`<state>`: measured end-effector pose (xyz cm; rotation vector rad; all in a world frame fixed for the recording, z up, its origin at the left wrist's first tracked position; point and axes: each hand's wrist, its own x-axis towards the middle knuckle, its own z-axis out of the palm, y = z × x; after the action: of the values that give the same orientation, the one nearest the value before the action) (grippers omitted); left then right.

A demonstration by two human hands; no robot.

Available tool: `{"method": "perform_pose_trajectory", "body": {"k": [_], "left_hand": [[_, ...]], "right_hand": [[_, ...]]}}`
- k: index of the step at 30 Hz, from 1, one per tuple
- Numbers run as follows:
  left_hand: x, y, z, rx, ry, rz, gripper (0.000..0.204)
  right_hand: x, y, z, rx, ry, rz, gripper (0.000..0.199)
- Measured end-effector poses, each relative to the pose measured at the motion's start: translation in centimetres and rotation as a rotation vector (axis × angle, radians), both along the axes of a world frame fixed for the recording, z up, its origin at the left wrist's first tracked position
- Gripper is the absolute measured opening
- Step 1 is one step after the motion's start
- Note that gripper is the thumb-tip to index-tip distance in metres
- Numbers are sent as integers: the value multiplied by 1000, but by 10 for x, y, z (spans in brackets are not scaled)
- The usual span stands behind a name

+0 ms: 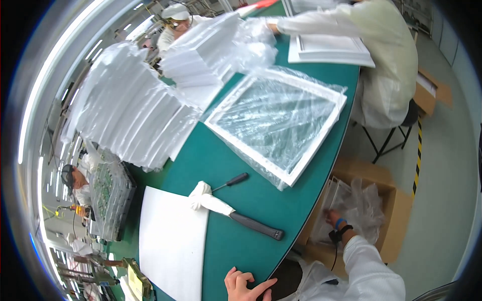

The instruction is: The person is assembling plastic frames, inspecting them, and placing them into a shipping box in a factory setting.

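My left hand [247,286] rests on the near edge of the green table [236,251], fingers spread and holding nothing. My right hand [332,218], with a blue and black wristband, reaches down into a cardboard box [399,205] beside the table and touches clear plastic bags [359,205] inside; its fingers are partly hidden. On the table lie a mallet with a white cloth-wrapped head [207,199] and black handle [257,227], a thin black-handled tool [232,180] and a white sheet [170,241]. Farther off lies a white square frame in a clear bag [278,120].
Tall stacks of bagged white frames [130,110] fill the table's far left. A person in white [384,55] works at the far end with another white frame [331,50]. A tray of green circuit boards [111,198] and another person [75,180] are at the left.
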<state>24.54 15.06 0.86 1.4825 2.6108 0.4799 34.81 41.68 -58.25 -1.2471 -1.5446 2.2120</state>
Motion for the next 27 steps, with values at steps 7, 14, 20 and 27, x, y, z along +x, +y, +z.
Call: {"method": "perform_pose_trajectory", "body": {"k": [7,14,20,27], "left_hand": [[6,16,3,138,-46,-114,31],[7,8,2,100,-36,-73,32],[7,9,1,118,-55,-88,31],[6,9,5,113,-21,-76,32]], "right_hand": [[87,102,-38,1006,-432,461,41],[50,71,63,417,-698,-123,45],[95,70,88,549,-563,-400,41],[84,58,150,453,-356,-513,26]]}}
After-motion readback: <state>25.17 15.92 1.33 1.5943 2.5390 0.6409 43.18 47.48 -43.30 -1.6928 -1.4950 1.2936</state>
